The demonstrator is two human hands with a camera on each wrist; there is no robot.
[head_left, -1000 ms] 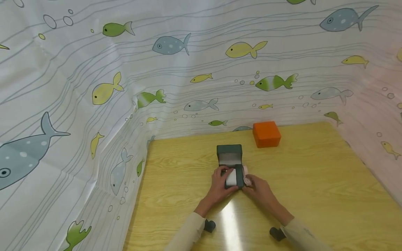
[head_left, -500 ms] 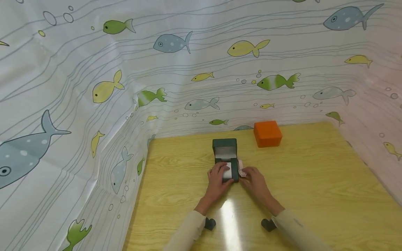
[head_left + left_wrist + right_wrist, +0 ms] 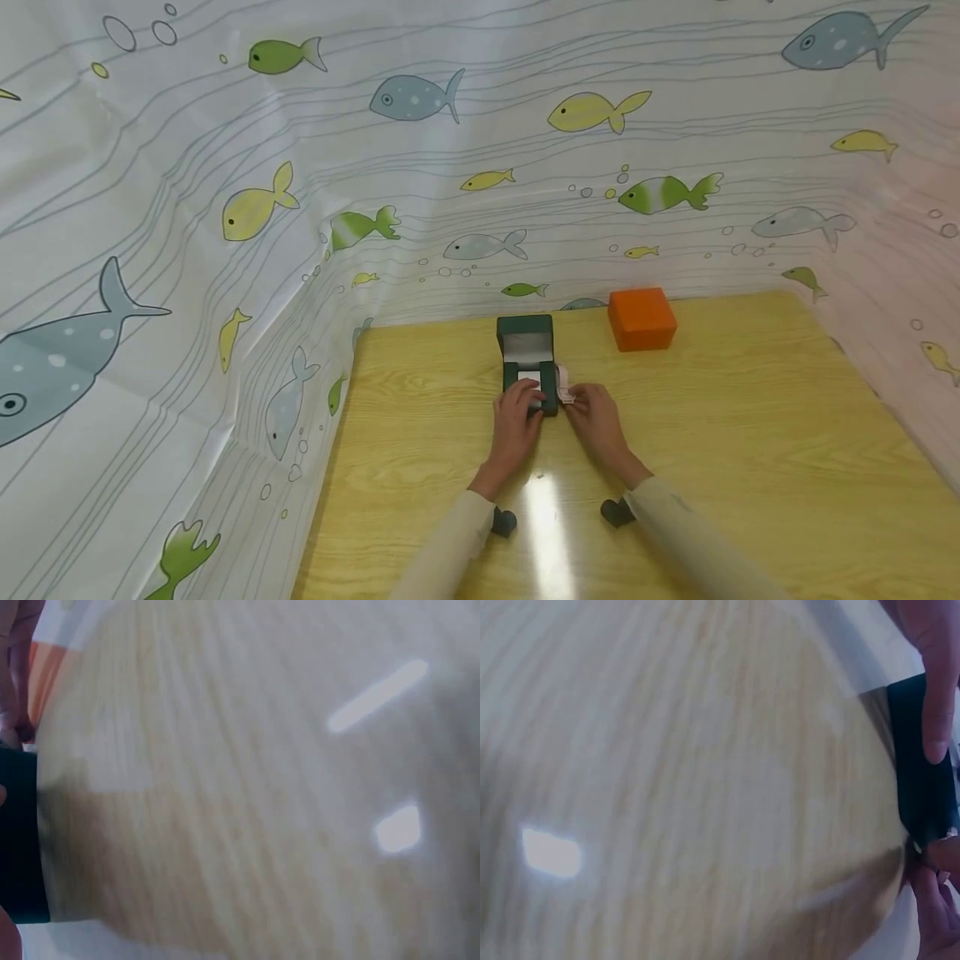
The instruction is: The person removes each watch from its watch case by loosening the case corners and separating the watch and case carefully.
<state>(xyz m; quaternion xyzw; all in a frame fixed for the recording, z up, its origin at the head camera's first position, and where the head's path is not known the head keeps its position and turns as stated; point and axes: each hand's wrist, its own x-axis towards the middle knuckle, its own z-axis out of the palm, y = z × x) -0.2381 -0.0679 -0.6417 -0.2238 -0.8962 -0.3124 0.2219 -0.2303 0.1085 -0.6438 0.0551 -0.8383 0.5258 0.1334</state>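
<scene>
An open dark green watch box (image 3: 527,328), its lid raised, stands on the table with a white cushion (image 3: 528,377) inside. My left hand (image 3: 513,421) holds the box from the front left, fingers over the cushion and thumb along the front wall. In the right wrist view that thumb (image 3: 937,712) lies against the green front face. Just right of the box, my right hand (image 3: 598,417) pinches a pale pink wristwatch (image 3: 563,380) near its dial. The left wrist view catches only a side of the box (image 3: 19,840) and bits of fingers at its edge.
An orange block-shaped box (image 3: 642,320) stands at the back of the wood-grain table (image 3: 750,433), right of the watch box. A white fish-print sheet (image 3: 420,183) rises behind and along both sides. Dark wrist-worn pieces (image 3: 618,512) show at both cuffs.
The watch box has slid away from me and slightly left, with both hands following. The watch has moved along with it in my right hand, staying by its right side.
</scene>
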